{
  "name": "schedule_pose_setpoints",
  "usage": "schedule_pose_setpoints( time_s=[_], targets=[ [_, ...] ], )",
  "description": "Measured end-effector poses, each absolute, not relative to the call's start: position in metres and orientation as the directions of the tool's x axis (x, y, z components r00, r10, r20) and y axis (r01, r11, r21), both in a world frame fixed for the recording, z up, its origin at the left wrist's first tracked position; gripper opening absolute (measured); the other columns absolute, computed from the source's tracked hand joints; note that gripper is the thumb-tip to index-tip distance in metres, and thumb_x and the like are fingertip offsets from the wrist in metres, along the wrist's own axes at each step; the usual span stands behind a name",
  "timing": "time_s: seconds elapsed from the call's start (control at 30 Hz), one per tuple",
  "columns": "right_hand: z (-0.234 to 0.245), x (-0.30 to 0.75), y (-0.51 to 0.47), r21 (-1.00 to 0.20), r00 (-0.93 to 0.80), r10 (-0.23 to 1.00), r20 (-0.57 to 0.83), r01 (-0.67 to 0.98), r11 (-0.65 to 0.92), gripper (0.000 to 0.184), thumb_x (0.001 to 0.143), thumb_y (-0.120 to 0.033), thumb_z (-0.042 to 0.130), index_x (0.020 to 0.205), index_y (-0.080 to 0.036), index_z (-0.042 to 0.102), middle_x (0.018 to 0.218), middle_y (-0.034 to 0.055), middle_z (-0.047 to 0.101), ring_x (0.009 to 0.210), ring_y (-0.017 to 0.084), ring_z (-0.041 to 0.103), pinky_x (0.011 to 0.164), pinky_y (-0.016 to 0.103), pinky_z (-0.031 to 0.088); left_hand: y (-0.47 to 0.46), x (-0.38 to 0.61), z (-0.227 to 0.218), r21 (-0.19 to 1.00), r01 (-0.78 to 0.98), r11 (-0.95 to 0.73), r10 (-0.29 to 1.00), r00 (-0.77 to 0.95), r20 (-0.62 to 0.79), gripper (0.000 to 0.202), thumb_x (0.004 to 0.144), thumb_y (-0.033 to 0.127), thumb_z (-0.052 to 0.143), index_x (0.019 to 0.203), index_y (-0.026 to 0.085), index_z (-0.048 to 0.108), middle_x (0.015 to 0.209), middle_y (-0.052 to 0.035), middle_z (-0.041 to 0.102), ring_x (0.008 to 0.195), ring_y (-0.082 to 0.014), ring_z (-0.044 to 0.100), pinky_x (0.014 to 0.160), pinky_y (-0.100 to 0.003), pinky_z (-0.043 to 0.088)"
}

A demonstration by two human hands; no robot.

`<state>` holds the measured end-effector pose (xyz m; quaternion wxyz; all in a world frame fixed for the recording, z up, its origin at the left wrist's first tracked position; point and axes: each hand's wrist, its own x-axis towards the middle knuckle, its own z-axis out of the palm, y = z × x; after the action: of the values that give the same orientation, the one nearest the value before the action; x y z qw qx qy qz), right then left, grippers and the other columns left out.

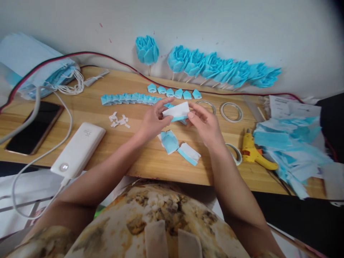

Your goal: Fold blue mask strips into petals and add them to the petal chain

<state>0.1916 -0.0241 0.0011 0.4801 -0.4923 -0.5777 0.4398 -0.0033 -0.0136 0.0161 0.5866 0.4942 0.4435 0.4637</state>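
Observation:
Between my two hands is a small white piece of fabric with a folded blue edge (177, 110). My left hand (155, 120) pinches its left end, and my right hand (205, 123) pinches the right end, thumbs in front. Just below, on the wooden table, lie a blue piece (170, 141) and another white piece with a blue folded strip (189, 153). Behind my hands runs a row of overlapping folded blue pieces (129, 98), partly hidden by my left hand. Farther back, several separate folded blue petals (170, 92) stand in a line.
Blue fabric flowers on sticks (212, 66) lean against the wall. To the right are tape rolls (231, 111), a yellow glue gun (251, 148) and blue scraps (287, 139). White bits (118, 120), a power bank (79, 148), a phone (34, 127) and bagged masks (40, 64) lie left.

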Motion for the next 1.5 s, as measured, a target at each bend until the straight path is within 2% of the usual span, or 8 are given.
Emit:
schedule_pose_setpoints(
  time_s=[0.17, 0.3, 0.4, 0.63, 0.93, 1.17, 1.27, 1.5],
  targets=[
    [0.003, 0.191, -0.027, -0.986, -0.149, 0.985, 0.084, 0.131, 0.104, 0.054, 0.077, -0.049, 0.082, 0.124, -0.028, 0.069, 0.108, 0.002, 0.075, 0.096, 0.019, 0.069, 0.081, 0.033, 0.058, -0.017, -0.004, 0.017, 0.999, -0.033, -0.004, 0.973, 0.232, 0.011, 0.056, 0.07, 0.006, 0.069, 0.123, 0.024, 0.069, 0.083, 0.0015, 0.061, 0.067, -0.0102, 0.052, 0.061, -0.021, 0.041],
    [0.005, 0.19, -0.03, -0.977, -0.131, 0.988, 0.081, 0.186, 0.105, 0.029, 0.081, -0.045, 0.078, 0.101, -0.024, 0.073, 0.093, 0.0001, 0.075, 0.083, 0.018, 0.067, 0.077, 0.033, 0.056, -0.018, -0.003, 0.018, 0.992, -0.11, 0.062, 0.977, 0.21, -0.038, 0.059, 0.073, 0.012, 0.072, 0.129, 0.026, 0.064, 0.093, -0.0002, 0.064, 0.071, -0.0106, 0.056, 0.065, -0.022, 0.045],
    [0.007, 0.186, -0.031, -0.977, -0.046, 0.993, 0.11, 0.179, 0.116, 0.025, 0.081, -0.044, 0.077, 0.095, -0.025, 0.071, 0.087, -0.0008, 0.073, 0.076, 0.016, 0.064, 0.071, 0.032, 0.054, -0.017, -0.001, 0.02, 0.966, -0.22, 0.133, 0.974, 0.208, -0.087, 0.062, 0.075, 0.026, 0.08, 0.133, 0.027, 0.058, 0.101, -0.0023, 0.065, 0.075, -0.0118, 0.06, 0.068, -0.024, 0.049],
    [0.008, 0.175, -0.033, -0.983, -0.007, 0.99, 0.139, 0.124, 0.139, 0.021, 0.082, -0.041, 0.074, 0.087, -0.024, 0.063, 0.079, -0.0028, 0.065, 0.071, 0.014, 0.058, 0.066, 0.029, 0.049, -0.022, 0.002, 0.014, 0.965, -0.104, 0.242, 0.921, 0.338, -0.195, 0.039, 0.072, 0.05, 0.082, 0.073, 0.015, 0.065, 0.066, 0.0004, 0.06, 0.062, -0.0106, 0.054, 0.06, -0.023, 0.044],
    [0.006, 0.176, -0.033, -0.982, -0.025, 0.991, 0.131, 0.137, 0.133, 0.032, 0.083, -0.053, 0.073, 0.1, -0.025, 0.071, 0.087, -0.0004, 0.07, 0.076, 0.016, 0.061, 0.066, 0.029, 0.051, -0.018, -0.001, 0.012, 0.961, -0.051, 0.273, 0.922, 0.298, -0.246, 0.03, 0.084, 0.034, 0.07, 0.062, 0.015, 0.062, 0.061, -0.0004, 0.061, 0.056, -0.0092, 0.053, 0.059, -0.023, 0.043],
    [0.006, 0.18, -0.034, -0.97, -0.002, 0.989, 0.146, 0.199, 0.143, 0.027, 0.086, -0.049, 0.071, 0.078, -0.023, 0.073, 0.065, -0.0039, 0.059, 0.059, 0.011, 0.049, 0.055, 0.026, 0.04, -0.019, -0.002, 0.013, 0.967, 0.078, 0.243, 0.907, 0.335, -0.255, 0.03, 0.085, 0.033, 0.07, 0.061, 0.016, 0.063, 0.056, 0.0003, 0.059, 0.053, -0.0096, 0.053, 0.053, -0.022, 0.041],
    [0.008, 0.179, -0.034, -0.972, -0.017, 0.989, 0.146, 0.185, 0.147, 0.028, 0.088, -0.049, 0.069, 0.078, -0.023, 0.072, 0.065, -0.0035, 0.06, 0.062, 0.012, 0.052, 0.058, 0.027, 0.043, -0.018, -0.002, 0.012, 0.969, 0.067, 0.239, 0.917, 0.313, -0.247, 0.031, 0.086, 0.032, 0.069, 0.06, 0.016, 0.062, 0.056, 0.0002, 0.059, 0.052, -0.0094, 0.052, 0.054, -0.022, 0.041],
    [0.006, 0.18, -0.032, -0.972, -0.089, 0.991, 0.098, 0.206, 0.115, 0.033, 0.081, -0.039, 0.076, 0.11, -0.025, 0.073, 0.096, 0.0001, 0.073, 0.077, 0.015, 0.062, 0.07, 0.029, 0.052, -0.015, -0.003, 0.011, 0.969, 0.025, 0.247, 0.928, 0.282, -0.244, 0.031, 0.086, 0.028, 0.068, 0.059, 0.016, 0.059, 0.055, 0.0009, 0.057, 0.053, -0.0092, 0.051, 0.056, -0.023, 0.042]
  ],
)
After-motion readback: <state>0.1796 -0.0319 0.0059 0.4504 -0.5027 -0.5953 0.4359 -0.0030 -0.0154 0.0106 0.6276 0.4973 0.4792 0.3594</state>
